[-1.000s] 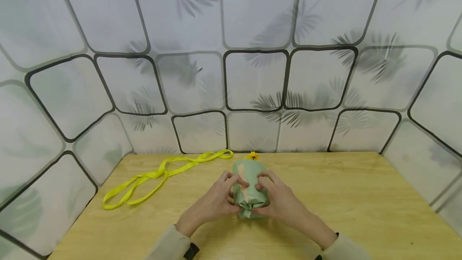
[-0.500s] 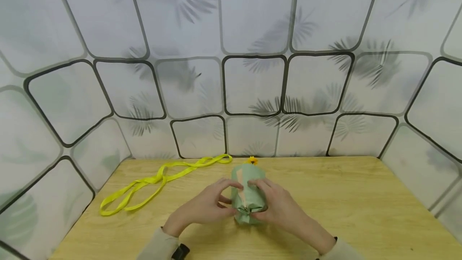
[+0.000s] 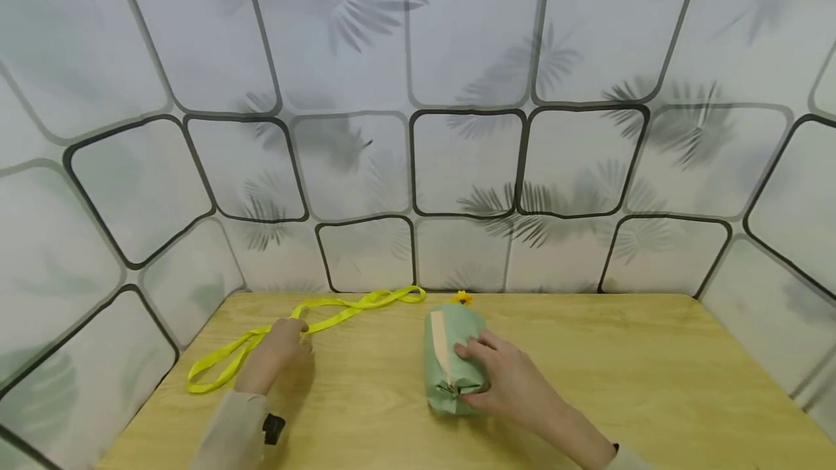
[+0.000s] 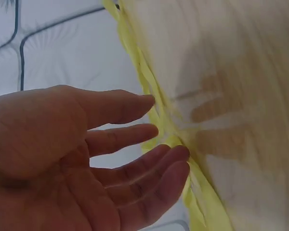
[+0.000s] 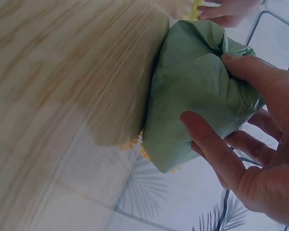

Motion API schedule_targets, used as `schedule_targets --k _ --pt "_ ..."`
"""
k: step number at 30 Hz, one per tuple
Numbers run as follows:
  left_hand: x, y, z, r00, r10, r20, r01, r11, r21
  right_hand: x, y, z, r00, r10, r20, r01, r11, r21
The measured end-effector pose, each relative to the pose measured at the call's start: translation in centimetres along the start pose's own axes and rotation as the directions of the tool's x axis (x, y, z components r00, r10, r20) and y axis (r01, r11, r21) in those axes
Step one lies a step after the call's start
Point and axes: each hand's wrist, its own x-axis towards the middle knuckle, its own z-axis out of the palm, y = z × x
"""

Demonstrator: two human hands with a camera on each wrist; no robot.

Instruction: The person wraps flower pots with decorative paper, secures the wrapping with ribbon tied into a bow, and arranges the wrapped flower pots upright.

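Observation:
A green paper-wrapped package (image 3: 457,354) with a pale tape strip down its top lies on the table, its gathered end toward me. My right hand (image 3: 512,379) holds its right side, with the thumb pressed at the gathered folds and the fingers bent over the paper. In the right wrist view the thumb touches the green package (image 5: 192,86) beside the pleats. My left hand (image 3: 277,354) is over a long yellow ribbon (image 4: 209,197) at the left. Its fingers are loosely bent, and nothing is visibly gripped between them.
A small yellow-orange flower (image 3: 461,297) shows just behind the package. The wooden table (image 3: 627,368) meets a patterned curtain (image 3: 464,165) at the back and sides.
My left hand has left the package and moved left to the ribbon. The right hand stays on the package, which shows more of its tape strip.

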Motion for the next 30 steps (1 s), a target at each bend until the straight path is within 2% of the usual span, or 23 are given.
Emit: schedule_targets --k 3,7,10,12,17,21,23,25,26,27,28,30 --pt "-0.5 -1.2 0.1 0.999 -0.032 -0.003 0.032 0.999 -0.006 -0.3 0.0 0.1 1.0 0.004 -0.003 -0.004 1.0 0.007" --pt "-0.8 -1.3 -0.1 0.997 -0.076 -0.034 0.076 0.997 0.001 -0.3 0.0 0.1 1.0 0.008 -0.016 -0.008 1.0 0.001" --pt "-0.3 -0.8 -0.1 0.995 -0.046 -0.089 0.047 0.999 0.013 -0.3 -0.1 0.1 1.0 0.004 -0.024 -0.004 1.0 -0.004" --pt "0.4 -0.4 0.3 0.994 0.0 -0.107 0.0 1.0 0.001 -0.2 -0.1 0.1 1.0 -0.001 -0.026 0.001 1.0 -0.002" --pt "2.3 -0.2 1.7 0.992 0.112 -0.059 -0.11 0.993 0.035 -0.1 0.0 0.2 1.0 -0.002 -0.021 0.002 1.0 0.002" --pt "2.7 -0.2 2.2 0.988 0.138 -0.064 -0.133 0.988 0.077 -0.1 0.0 0.3 1.0 0.001 -0.023 -0.001 1.0 0.003" --pt "2.5 -0.2 2.2 0.989 0.136 -0.062 -0.134 0.99 0.033 -0.1 -0.1 0.3 1.0 0.004 -0.026 -0.004 1.0 0.001" --pt "2.2 -0.1 1.9 0.99 0.137 -0.023 -0.138 0.985 -0.102 -0.2 -0.1 0.3 1.0 0.004 -0.029 -0.004 1.0 0.0" --pt "2.0 -0.1 1.7 0.989 0.15 0.001 -0.147 0.971 -0.191 -0.2 -0.2 0.3 1.0 0.003 -0.031 -0.003 1.0 0.0" --pt "1.9 0.0 1.4 0.986 0.165 0.032 -0.149 0.944 -0.295 -0.1 -0.2 0.3 0.999 0.002 -0.032 -0.002 1.0 -0.002" --pt "1.7 0.1 1.1 0.981 0.19 0.051 -0.155 0.907 -0.392 -0.1 -0.1 0.3 0.999 0.001 -0.034 -0.001 1.0 -0.002" --pt "1.5 0.6 0.1 0.97 0.23 0.078 -0.147 0.812 -0.564 0.1 -0.1 0.2 0.999 0.0 -0.034 0.0 1.0 -0.001"
